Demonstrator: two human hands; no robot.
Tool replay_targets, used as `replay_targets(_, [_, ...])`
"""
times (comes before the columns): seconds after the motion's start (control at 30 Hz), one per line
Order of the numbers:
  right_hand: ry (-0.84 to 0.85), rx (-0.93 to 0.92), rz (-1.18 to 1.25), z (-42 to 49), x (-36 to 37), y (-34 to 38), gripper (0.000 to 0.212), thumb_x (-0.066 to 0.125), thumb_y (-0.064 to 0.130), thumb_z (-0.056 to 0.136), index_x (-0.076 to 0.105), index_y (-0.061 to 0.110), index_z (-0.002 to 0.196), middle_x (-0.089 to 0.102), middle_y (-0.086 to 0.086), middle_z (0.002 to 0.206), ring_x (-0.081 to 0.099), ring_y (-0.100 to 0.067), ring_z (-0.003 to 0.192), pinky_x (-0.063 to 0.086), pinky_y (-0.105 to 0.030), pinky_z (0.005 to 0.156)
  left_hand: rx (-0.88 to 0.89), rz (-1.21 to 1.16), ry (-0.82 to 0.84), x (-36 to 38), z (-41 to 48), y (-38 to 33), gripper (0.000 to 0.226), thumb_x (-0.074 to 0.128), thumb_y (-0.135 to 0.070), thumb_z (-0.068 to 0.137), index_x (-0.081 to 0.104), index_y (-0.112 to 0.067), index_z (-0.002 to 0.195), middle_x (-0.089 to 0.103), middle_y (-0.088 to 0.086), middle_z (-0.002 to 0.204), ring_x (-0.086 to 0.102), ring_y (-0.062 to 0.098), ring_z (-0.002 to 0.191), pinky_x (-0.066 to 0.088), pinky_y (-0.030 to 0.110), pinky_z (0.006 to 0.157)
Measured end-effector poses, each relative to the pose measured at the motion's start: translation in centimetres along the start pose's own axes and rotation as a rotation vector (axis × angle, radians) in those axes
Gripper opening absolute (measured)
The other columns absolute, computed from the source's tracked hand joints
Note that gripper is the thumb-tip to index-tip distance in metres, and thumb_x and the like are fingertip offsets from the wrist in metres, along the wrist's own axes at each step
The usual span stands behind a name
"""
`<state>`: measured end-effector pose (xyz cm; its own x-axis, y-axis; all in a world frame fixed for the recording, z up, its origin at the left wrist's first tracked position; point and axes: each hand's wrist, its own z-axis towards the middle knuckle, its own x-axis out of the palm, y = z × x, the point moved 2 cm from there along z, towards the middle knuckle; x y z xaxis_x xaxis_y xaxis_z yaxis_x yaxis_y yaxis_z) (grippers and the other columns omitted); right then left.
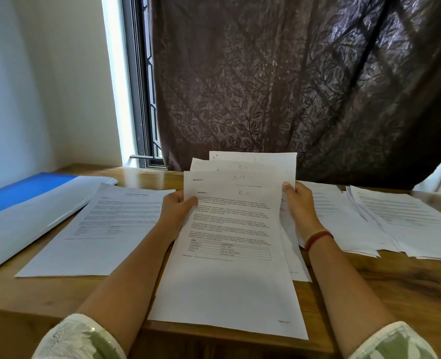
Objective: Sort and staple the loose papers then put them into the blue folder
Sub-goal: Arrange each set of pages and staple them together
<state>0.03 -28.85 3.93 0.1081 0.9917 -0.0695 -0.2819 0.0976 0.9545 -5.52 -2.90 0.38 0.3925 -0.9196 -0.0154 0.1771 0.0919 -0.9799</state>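
Both hands hold up a fanned set of several printed sheets (229, 229) over the middle of the wooden table (385, 286). My left hand (176, 211) grips the left edge, thumb on the front page. My right hand (298, 203) grips the right edge near the top. Handwritten marks show at the tops of the staggered pages. A single printed sheet (105, 229) lies flat to the left. The blue folder (19, 203) lies open at the far left. More loose papers (395, 224) are spread at the right. No stapler is in view.
A dark patterned curtain (292, 86) hangs right behind the table. A window with a grille (141, 99) and a white wall are at the back left. The table's front edge runs below my forearms.
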Motion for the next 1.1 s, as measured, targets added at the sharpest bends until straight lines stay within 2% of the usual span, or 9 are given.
replay_targets(0.13, [0.094, 0.053, 0.091, -0.1, -0.2, -0.7, 0.012, 0.058, 0.018, 0.094, 0.065, 0.021, 0.103, 0.070, -0.001, 0.104, 0.066, -0.019, 0.097, 0.056, -0.038, 0.084, 0.118, 0.148, -0.093, -0.1, 0.7, 0.2, 0.017, 0.064, -0.009, 0.087, 0.068, -0.015, 0.102, 0.067, 0.004, 0.116, 0.067, 0.022, 0.100, 0.057, 0.035, 0.082])
replay_targets(0.2, [0.139, 0.076, 0.070, -0.3, -0.1, -0.7, 0.013, 0.061, 0.015, 0.093, 0.063, 0.025, 0.100, 0.069, 0.004, 0.099, 0.065, -0.015, 0.093, 0.053, -0.030, 0.075, 0.231, 0.273, -0.095, -0.2, 1.1, 0.3, 0.028, 0.066, -0.012, 0.084, 0.071, -0.017, 0.111, 0.058, 0.000, 0.129, 0.060, 0.019, 0.111, 0.054, 0.028, 0.088])
replay_targets(0.27, [0.137, 0.085, 0.023, -0.1, 0.1, -1.0, 0.014, 0.061, 0.012, 0.093, 0.062, 0.024, 0.100, 0.067, 0.005, 0.099, 0.063, -0.019, 0.098, 0.051, -0.032, 0.080, 0.327, 0.369, -0.089, -0.3, 1.1, 0.2, 0.033, 0.066, -0.012, 0.084, 0.071, -0.016, 0.117, 0.058, -0.003, 0.130, 0.057, 0.013, 0.111, 0.047, 0.013, 0.082])
replay_targets(0.43, [0.048, 0.192, 0.047, 0.3, -0.1, -1.2, 0.012, 0.059, 0.015, 0.094, 0.063, 0.018, 0.106, 0.067, -0.004, 0.108, 0.062, -0.026, 0.101, 0.051, -0.039, 0.087, 0.252, 0.286, -0.081, -0.1, 0.5, 0.1, 0.014, 0.063, -0.013, 0.090, 0.072, -0.011, 0.102, 0.071, -0.005, 0.096, 0.070, 0.012, 0.087, 0.055, 0.021, 0.071])
replay_targets(0.6, [-0.078, 0.231, -0.005, 1.3, -0.8, -1.7, 0.012, 0.055, 0.019, 0.095, 0.064, 0.011, 0.093, 0.068, -0.015, 0.104, 0.064, -0.031, 0.092, 0.055, -0.043, 0.087, 0.171, 0.368, 0.014, 0.5, 0.7, 0.6, 0.017, 0.061, -0.017, 0.094, 0.061, -0.016, 0.111, 0.067, -0.004, 0.108, 0.065, 0.014, 0.091, 0.052, 0.020, 0.069])
replay_targets(0.73, [-0.364, -0.105, -0.350, 0.9, -1.8, 0.6, 0.025, 0.046, 0.024, 0.100, 0.062, 0.006, 0.097, 0.066, -0.014, 0.101, 0.062, -0.025, 0.089, 0.054, -0.037, 0.081, 0.132, 0.370, -0.027, 0.3, 1.0, 0.7, 0.033, 0.064, -0.016, 0.092, 0.044, -0.018, 0.118, 0.060, -0.002, 0.115, 0.062, 0.018, 0.102, 0.056, 0.039, 0.086])
replay_targets(0.87, [-0.451, -0.605, -0.618, -0.6, -1.0, 5.9, 0.031, 0.046, 0.028, 0.101, 0.067, 0.005, 0.106, 0.068, -0.011, 0.097, 0.064, -0.022, 0.086, 0.048, -0.028, 0.067, 0.082, 0.321, -0.064, 0.6, 1.0, 0.5, 0.044, 0.061, -0.007, 0.092, 0.029, -0.019, 0.121, 0.053, -0.002, 0.109, 0.055, 0.009, 0.088, 0.049, 0.021, 0.071])
replay_targets(1.0, [-0.479, -0.959, -0.641, -2.6, 1.2, 13.0, 0.032, 0.050, 0.029, 0.098, 0.071, 0.006, 0.104, 0.071, -0.010, 0.093, 0.064, -0.019, 0.077, 0.033, -0.012, 0.063, 0.072, 0.381, -0.060, 0.7, 1.0, 0.5, 0.043, 0.061, -0.010, 0.094, 0.030, -0.017, 0.123, 0.053, -0.002, 0.110, 0.055, 0.013, 0.093, 0.047, 0.022, 0.071])
replay_targets(1.1, [-0.459, -1.000, -0.462, -2.9, 1.3, 18.5, 0.028, 0.053, 0.027, 0.097, 0.071, 0.006, 0.096, 0.070, -0.009, 0.086, 0.056, -0.012, 0.072, 0.029, -0.008, 0.059, 0.112, 0.481, -0.046, 0.5, 0.9, 0.4, 0.029, 0.061, -0.012, 0.094, 0.040, -0.015, 0.115, 0.052, -0.004, 0.108, 0.057, 0.015, 0.097, 0.044, 0.019, 0.071])
